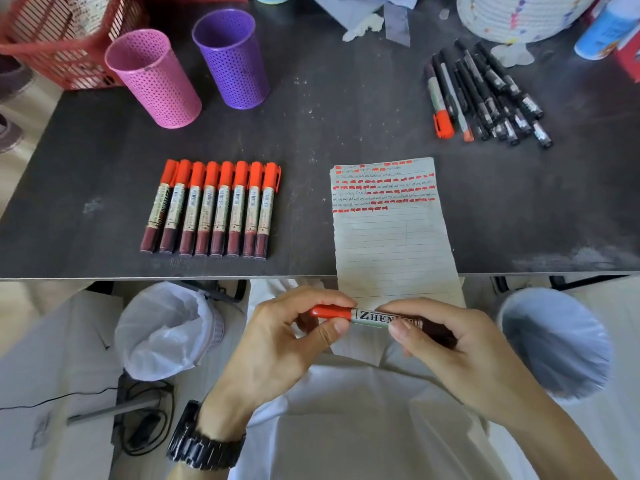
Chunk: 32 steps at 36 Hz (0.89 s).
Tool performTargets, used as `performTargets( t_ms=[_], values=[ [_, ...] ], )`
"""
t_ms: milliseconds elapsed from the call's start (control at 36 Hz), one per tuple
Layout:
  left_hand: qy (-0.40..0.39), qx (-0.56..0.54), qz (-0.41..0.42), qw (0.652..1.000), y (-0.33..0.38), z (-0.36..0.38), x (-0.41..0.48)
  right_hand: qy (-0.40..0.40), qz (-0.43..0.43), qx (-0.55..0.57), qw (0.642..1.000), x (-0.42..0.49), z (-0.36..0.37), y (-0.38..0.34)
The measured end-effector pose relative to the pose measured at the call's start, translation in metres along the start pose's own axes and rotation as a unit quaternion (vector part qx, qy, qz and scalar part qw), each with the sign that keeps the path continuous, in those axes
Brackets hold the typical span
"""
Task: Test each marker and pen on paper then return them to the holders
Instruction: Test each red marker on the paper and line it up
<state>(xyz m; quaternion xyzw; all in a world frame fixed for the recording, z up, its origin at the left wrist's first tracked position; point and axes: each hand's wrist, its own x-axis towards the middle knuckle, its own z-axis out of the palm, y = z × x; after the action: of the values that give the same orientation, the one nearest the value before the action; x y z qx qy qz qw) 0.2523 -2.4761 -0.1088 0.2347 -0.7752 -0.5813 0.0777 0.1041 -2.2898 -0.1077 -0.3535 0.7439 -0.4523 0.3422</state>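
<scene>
Pink holder point(154, 77) & purple holder point(231, 58) stand empty at tabletop point(311, 109) rear; eight capped markers point(211, 207) lined up nearby, prob. tested. My left hand point(277, 341) pinches the red cap, right hand point(450, 344) wraps the marker point(367, 317) barrel, held below the paper point(391, 244) to cap/uncap. Untested pile point(485, 95) far right.

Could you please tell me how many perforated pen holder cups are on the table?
2: a pink perforated holder cup at far left and a purple perforated holder cup just right of it. None seems hidden.
</scene>
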Motion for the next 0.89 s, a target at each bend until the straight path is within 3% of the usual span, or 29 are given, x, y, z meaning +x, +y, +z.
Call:
performTargets(
  t_ms=[306, 583, 667, 778, 889],
  values=[
    [-0.017, 0.035, 0.010, 0.999, 0.001, -0.011, 0.002, 0.060, -0.061, -0.028, 0.996, -0.008, 0.026, 0.004],
    [-0.084, 0.073, -0.011, 0.994, 0.007, -0.020, 0.008, 0.014, -0.018, -0.073, 0.997, -0.013, 0.031, 0.012],
    [-0.100, 0.078, 0.000, 0.992, 0.012, -0.023, 0.012, -0.005, -0.014, -0.025, 1.000, -0.011, 0.035, 0.008],
    [-0.097, 0.047, 0.024, 0.994, 0.018, -0.035, 0.021, 0.034, 0.009, 0.070, 0.997, -0.004, 0.040, -0.001],
    [-0.019, -0.100, 0.056, 0.993, 0.025, -0.047, 0.032, 0.049, 0.010, 0.149, 0.988, 0.004, 0.043, -0.011]
  ],
)
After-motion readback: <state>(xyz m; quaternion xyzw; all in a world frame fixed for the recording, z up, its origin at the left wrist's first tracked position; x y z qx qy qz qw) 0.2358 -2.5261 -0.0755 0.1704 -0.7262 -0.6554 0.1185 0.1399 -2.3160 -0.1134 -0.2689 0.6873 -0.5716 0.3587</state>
